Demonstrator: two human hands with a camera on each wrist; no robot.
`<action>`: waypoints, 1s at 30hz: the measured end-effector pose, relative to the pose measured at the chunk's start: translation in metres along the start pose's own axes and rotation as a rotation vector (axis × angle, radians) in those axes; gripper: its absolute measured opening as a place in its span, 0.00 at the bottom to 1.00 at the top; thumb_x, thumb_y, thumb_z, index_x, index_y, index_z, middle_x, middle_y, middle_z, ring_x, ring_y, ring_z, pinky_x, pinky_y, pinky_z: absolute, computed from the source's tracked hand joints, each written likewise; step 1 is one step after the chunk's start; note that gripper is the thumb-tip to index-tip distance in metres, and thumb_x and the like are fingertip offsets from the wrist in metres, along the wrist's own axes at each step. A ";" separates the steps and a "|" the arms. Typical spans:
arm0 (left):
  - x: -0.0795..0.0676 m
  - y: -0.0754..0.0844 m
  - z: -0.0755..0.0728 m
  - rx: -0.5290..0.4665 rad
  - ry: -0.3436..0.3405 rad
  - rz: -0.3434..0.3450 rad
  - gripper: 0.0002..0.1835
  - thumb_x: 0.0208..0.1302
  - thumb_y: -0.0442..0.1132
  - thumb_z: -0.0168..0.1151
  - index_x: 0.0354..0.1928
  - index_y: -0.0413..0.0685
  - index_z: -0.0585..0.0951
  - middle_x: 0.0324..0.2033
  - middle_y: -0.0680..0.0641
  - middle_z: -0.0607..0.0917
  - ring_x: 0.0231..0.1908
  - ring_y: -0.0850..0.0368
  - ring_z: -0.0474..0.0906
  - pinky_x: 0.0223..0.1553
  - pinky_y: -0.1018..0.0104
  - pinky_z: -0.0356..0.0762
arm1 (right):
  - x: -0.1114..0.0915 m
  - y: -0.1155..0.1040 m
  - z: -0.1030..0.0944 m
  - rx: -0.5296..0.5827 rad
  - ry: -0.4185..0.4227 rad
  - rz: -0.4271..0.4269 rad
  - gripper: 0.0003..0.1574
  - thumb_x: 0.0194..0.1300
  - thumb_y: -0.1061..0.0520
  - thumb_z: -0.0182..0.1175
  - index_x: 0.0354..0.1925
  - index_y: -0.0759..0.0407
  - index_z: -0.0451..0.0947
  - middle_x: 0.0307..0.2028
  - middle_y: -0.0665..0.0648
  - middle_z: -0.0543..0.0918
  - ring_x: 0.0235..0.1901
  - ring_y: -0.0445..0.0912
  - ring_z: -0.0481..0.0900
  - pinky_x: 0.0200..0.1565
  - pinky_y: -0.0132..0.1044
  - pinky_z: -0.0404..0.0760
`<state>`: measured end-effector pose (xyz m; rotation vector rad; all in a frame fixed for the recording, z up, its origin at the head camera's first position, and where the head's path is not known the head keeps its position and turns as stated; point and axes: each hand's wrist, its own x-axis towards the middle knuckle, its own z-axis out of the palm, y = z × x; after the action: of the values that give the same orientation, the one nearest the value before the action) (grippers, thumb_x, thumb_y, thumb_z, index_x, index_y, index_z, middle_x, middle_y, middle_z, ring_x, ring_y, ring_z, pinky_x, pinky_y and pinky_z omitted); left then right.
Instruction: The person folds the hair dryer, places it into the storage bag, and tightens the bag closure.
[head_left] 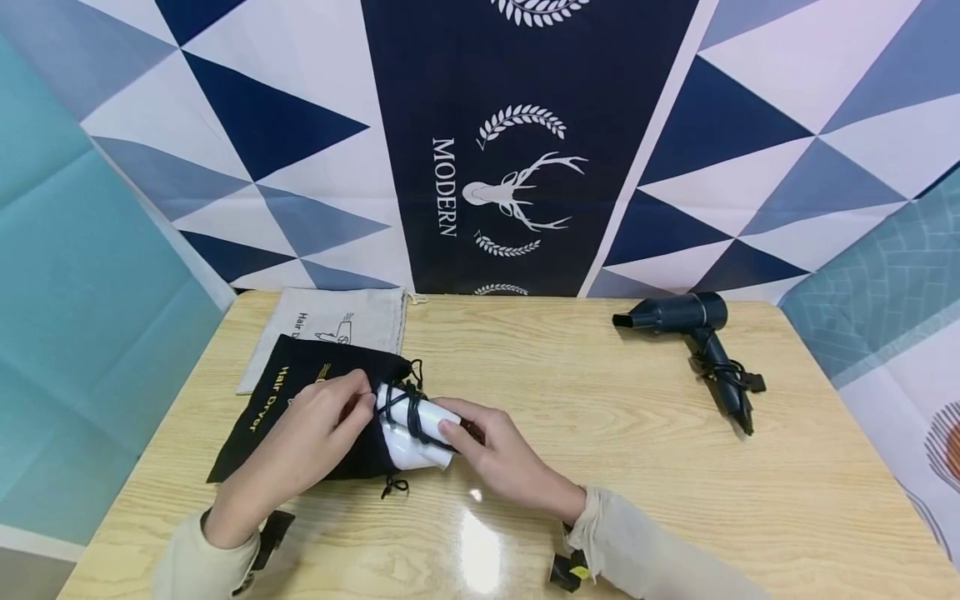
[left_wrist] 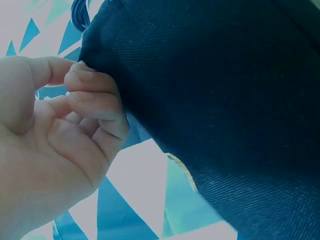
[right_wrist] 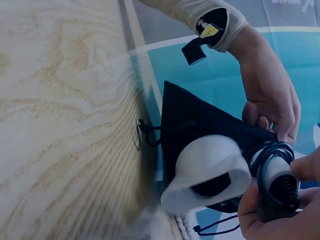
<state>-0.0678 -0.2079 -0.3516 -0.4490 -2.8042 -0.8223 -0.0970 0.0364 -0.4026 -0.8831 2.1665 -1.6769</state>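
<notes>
A white hair dryer (head_left: 405, 448) lies partly inside a black drawstring bag (head_left: 258, 437), its nozzle end (right_wrist: 210, 155) and handle sticking out of the mouth. Its black cord (head_left: 414, 414) is wound round the handle. My left hand (head_left: 322, 425) pinches the bag's edge between thumb and fingertips beside the handle; the left wrist view shows the dark cloth (left_wrist: 215, 95) hanging from that pinch. With thumb and fingers my right hand (head_left: 502, 450) grips the handle's end, next to the cord's base. The part of the dryer deeper in the bag is hidden.
Under and behind the black bag lies a light grey cloth bag (head_left: 375, 312) with a dryer drawing. A black hair dryer (head_left: 675, 315) with its cord wrapped rests at the table's back right. A patterned cloth wall (head_left: 315, 208) rises behind the wooden table (head_left: 555, 367).
</notes>
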 end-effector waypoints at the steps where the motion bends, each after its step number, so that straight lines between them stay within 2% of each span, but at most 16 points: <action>1: 0.000 0.002 0.001 0.001 0.001 0.007 0.11 0.68 0.33 0.54 0.28 0.57 0.72 0.18 0.58 0.66 0.19 0.65 0.64 0.20 0.70 0.63 | -0.001 -0.001 0.000 -0.027 0.009 -0.009 0.24 0.77 0.53 0.52 0.65 0.61 0.73 0.59 0.59 0.80 0.54 0.46 0.80 0.56 0.39 0.78; 4: -0.001 0.007 0.004 -0.014 -0.010 0.033 0.12 0.67 0.33 0.55 0.28 0.58 0.71 0.18 0.59 0.66 0.20 0.66 0.65 0.20 0.71 0.64 | -0.003 -0.005 -0.001 -0.090 0.032 -0.025 0.24 0.76 0.53 0.53 0.65 0.60 0.74 0.61 0.56 0.79 0.60 0.45 0.77 0.61 0.40 0.74; 5: -0.001 0.009 0.006 -0.024 -0.019 0.043 0.12 0.67 0.33 0.55 0.28 0.58 0.71 0.18 0.60 0.66 0.20 0.66 0.65 0.20 0.71 0.65 | -0.003 -0.006 -0.002 -0.077 0.032 -0.016 0.24 0.76 0.53 0.53 0.65 0.59 0.74 0.61 0.56 0.79 0.60 0.45 0.77 0.61 0.40 0.74; 11: -0.001 0.015 0.012 -0.071 -0.072 0.082 0.12 0.67 0.32 0.56 0.28 0.58 0.70 0.19 0.61 0.66 0.21 0.67 0.66 0.21 0.72 0.66 | 0.000 -0.006 -0.011 0.163 -0.009 0.129 0.23 0.78 0.53 0.49 0.64 0.62 0.74 0.57 0.60 0.80 0.52 0.48 0.80 0.54 0.37 0.79; 14: -0.002 0.014 0.011 -0.040 -0.076 0.073 0.12 0.66 0.33 0.56 0.27 0.58 0.70 0.18 0.61 0.65 0.20 0.67 0.66 0.20 0.73 0.65 | 0.002 -0.005 -0.016 0.214 -0.027 0.190 0.24 0.79 0.52 0.48 0.63 0.64 0.74 0.56 0.62 0.80 0.52 0.48 0.80 0.53 0.36 0.80; 16: -0.003 0.012 0.009 -0.010 -0.065 0.064 0.12 0.65 0.33 0.56 0.27 0.58 0.70 0.17 0.61 0.65 0.20 0.68 0.65 0.20 0.72 0.64 | 0.002 -0.007 -0.019 0.178 -0.027 0.195 0.24 0.79 0.51 0.48 0.63 0.63 0.74 0.56 0.61 0.81 0.51 0.47 0.80 0.52 0.36 0.80; 18: -0.004 0.010 0.005 0.015 -0.036 0.052 0.12 0.64 0.32 0.56 0.26 0.58 0.70 0.17 0.61 0.65 0.18 0.67 0.63 0.19 0.72 0.64 | 0.002 -0.010 -0.023 0.098 -0.027 0.163 0.24 0.78 0.51 0.49 0.63 0.62 0.75 0.55 0.59 0.81 0.50 0.47 0.80 0.52 0.36 0.80; 21: -0.004 0.006 0.000 0.036 0.038 0.036 0.12 0.63 0.31 0.56 0.26 0.56 0.71 0.16 0.60 0.64 0.17 0.67 0.61 0.19 0.71 0.62 | 0.000 -0.017 -0.028 -0.068 -0.022 0.063 0.23 0.77 0.52 0.51 0.64 0.61 0.75 0.56 0.58 0.82 0.53 0.47 0.80 0.55 0.38 0.78; 23: -0.003 0.004 -0.004 0.039 0.088 0.025 0.12 0.64 0.31 0.56 0.25 0.55 0.72 0.16 0.60 0.64 0.17 0.67 0.60 0.18 0.71 0.61 | -0.001 -0.023 -0.031 -0.142 -0.025 0.003 0.23 0.77 0.52 0.52 0.64 0.60 0.75 0.58 0.57 0.81 0.57 0.47 0.79 0.59 0.40 0.76; 26: -0.002 0.002 -0.008 0.042 0.134 0.006 0.12 0.65 0.30 0.55 0.25 0.53 0.72 0.16 0.59 0.64 0.17 0.66 0.60 0.19 0.71 0.61 | -0.004 -0.029 -0.036 -0.197 -0.039 -0.056 0.23 0.77 0.53 0.53 0.64 0.60 0.75 0.60 0.56 0.80 0.61 0.47 0.76 0.62 0.42 0.74; 30: -0.002 0.001 -0.009 0.042 0.126 -0.009 0.11 0.66 0.30 0.54 0.26 0.51 0.73 0.16 0.58 0.65 0.17 0.66 0.60 0.19 0.70 0.61 | -0.005 -0.033 -0.040 -0.217 -0.069 -0.087 0.23 0.77 0.53 0.51 0.65 0.60 0.74 0.61 0.55 0.79 0.62 0.46 0.74 0.62 0.42 0.73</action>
<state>-0.0653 -0.2125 -0.3445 -0.3649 -2.7035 -0.7632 -0.1047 0.0662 -0.3600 -1.0894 2.3251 -1.4436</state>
